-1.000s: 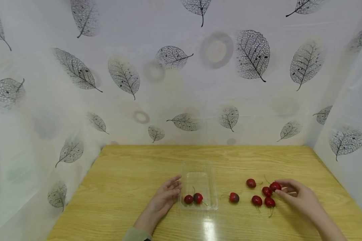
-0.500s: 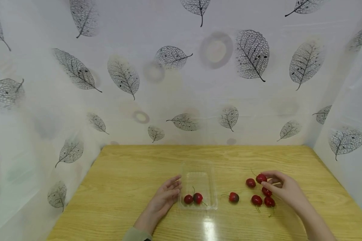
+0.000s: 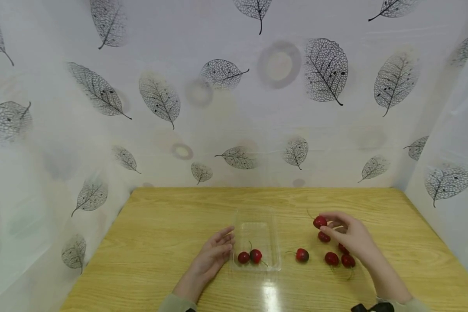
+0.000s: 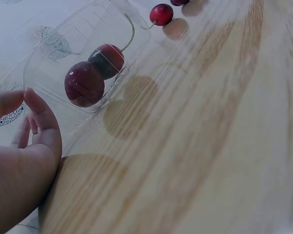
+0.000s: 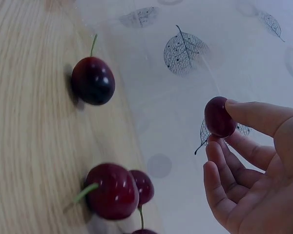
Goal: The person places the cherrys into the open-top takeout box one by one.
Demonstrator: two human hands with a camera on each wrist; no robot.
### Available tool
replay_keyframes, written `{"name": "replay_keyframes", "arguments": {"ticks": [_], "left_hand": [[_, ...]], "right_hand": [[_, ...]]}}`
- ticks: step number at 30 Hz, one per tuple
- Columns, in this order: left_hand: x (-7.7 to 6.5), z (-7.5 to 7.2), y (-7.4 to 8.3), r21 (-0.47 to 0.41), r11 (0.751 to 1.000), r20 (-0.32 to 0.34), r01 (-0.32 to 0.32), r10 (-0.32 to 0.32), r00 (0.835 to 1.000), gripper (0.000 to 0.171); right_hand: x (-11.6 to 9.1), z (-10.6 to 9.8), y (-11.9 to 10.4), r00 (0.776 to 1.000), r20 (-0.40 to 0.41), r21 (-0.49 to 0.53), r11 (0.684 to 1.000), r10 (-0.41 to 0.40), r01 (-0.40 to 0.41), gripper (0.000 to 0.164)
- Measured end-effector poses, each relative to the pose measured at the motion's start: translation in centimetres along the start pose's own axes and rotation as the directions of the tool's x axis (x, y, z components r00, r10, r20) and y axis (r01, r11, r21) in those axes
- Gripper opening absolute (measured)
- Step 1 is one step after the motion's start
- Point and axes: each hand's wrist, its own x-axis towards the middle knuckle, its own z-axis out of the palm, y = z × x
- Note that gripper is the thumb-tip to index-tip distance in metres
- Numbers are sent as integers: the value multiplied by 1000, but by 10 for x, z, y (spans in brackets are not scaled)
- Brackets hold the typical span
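Note:
A clear plastic box (image 3: 257, 216) lies on the table with two cherries (image 3: 255, 256) at its near end. My left hand (image 3: 212, 258) stands along the box's left side, fingers relaxed and fingertips right at its wall; the left wrist view shows the same hand (image 4: 27, 151) beside the rim. My right hand (image 3: 349, 234) pinches a dark red cherry (image 3: 320, 222) between thumb and fingers, its stem pointing up and left. In the right wrist view this held cherry (image 5: 219, 117) is raised above the table. Below the right hand several loose cherries (image 3: 331, 259) lie grouped, one partly hidden by the hand.
A single cherry (image 3: 302, 255) lies between the box and the group, its stem toward the box. The wood-grain table (image 3: 160, 225) meets a pale leaf-printed sheet (image 3: 257, 108) at the back and both sides.
My right hand has lifted one cherry from the group and carried it left and away from me. The left hand and the box stay where they were.

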Motion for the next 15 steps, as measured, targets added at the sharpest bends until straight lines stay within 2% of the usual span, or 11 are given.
{"name": "replay_keyframes", "arguments": {"ticks": [6, 15], "left_hand": [[1, -1, -2, -4, 1000, 2, -13, 13, 1000, 58], [3, 0, -3, -4, 1000, -21, 13, -13, 1000, 58]], "right_hand": [[4, 9, -15, 1000, 10, 36, 999, -6, 6, 39], [8, 24, -27, 996, 19, 88, 992, -90, 88, 38]]}}
